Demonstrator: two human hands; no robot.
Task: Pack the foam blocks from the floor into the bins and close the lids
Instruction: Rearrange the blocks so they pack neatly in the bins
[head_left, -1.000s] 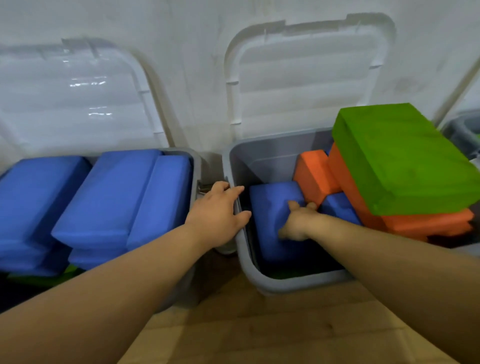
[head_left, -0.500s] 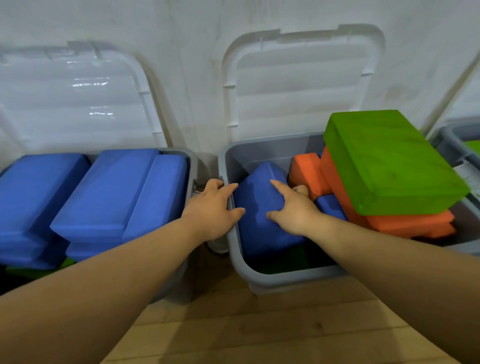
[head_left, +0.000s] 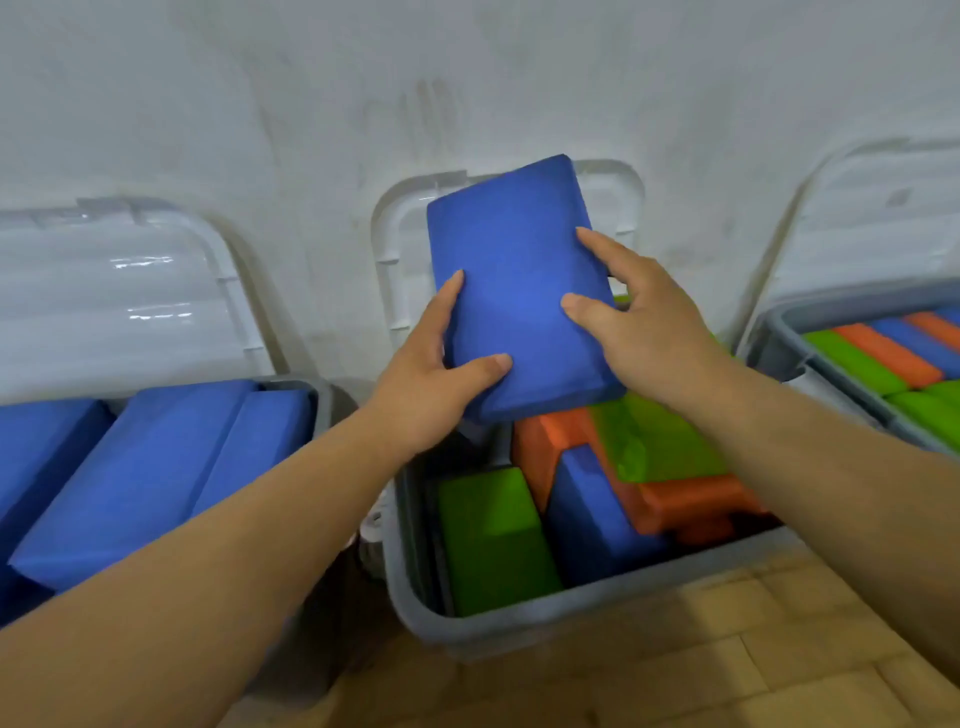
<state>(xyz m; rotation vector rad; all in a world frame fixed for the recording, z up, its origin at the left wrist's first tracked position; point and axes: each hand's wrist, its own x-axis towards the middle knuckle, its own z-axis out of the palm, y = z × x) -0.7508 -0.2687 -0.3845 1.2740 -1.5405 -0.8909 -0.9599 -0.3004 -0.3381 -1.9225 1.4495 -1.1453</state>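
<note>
Half a second earlier the blue foam block had been tilted inside the left part of the middle bin, with the left hand at the rim and the right hand lying on it; now it was lifted clear and held above the bin, in front of the raised lid. Both hands grasped it, each thumb pressed on its broad face and the fingers curled round its long edges. Where it had been, a green block showed against the bin's left wall, with dark room above it below the rim. Beside that stood another blue block, and to the right orange blocks and a green one were piled above the rim. The left bin was filled with blue blocks reaching over its edge, its lid leaning on the wall. The right bin held tidy rows of blocks. Wooden floor lay in front.
</note>
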